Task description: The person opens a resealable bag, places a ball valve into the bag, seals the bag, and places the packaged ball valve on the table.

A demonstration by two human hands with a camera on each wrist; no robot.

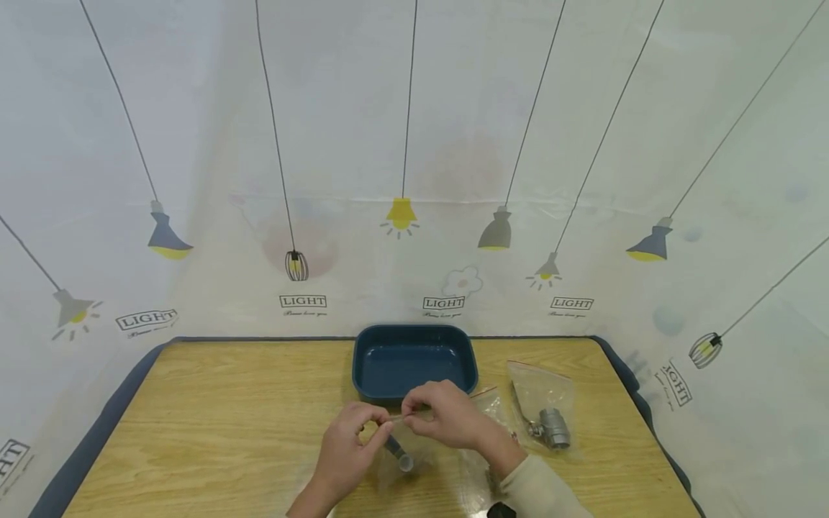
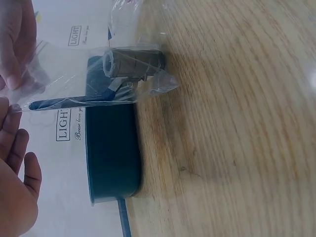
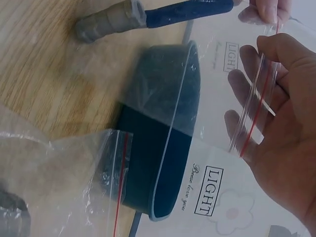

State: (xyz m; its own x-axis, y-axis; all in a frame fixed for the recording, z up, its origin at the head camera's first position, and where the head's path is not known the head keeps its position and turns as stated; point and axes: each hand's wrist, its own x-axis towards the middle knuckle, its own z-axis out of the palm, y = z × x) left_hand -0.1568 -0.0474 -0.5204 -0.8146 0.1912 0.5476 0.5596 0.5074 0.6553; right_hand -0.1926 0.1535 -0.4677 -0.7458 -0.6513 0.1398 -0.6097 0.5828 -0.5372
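A clear zip bag (image 2: 64, 74) hangs between my two hands, its top edge held. My left hand (image 1: 343, 446) pinches it on the left with thumb and fingertips. My right hand (image 1: 447, 417) pinches the zip edge, where a red line (image 3: 256, 116) runs past its fingers in the right wrist view. Inside the bag is a grey metal valve (image 2: 138, 64) with a long dark blue lever handle (image 3: 190, 12). The valve is at the bag's lower end, close over the wooden table (image 1: 227, 424).
A dark blue rectangular basin (image 1: 414, 327) stands at the table's back, just beyond my hands. To the right lies a clear bag with another metal valve (image 1: 553, 428). Another clear bag (image 1: 476, 478) lies partly under my right forearm. A lamp-printed curtain (image 1: 363, 144) surrounds the table.
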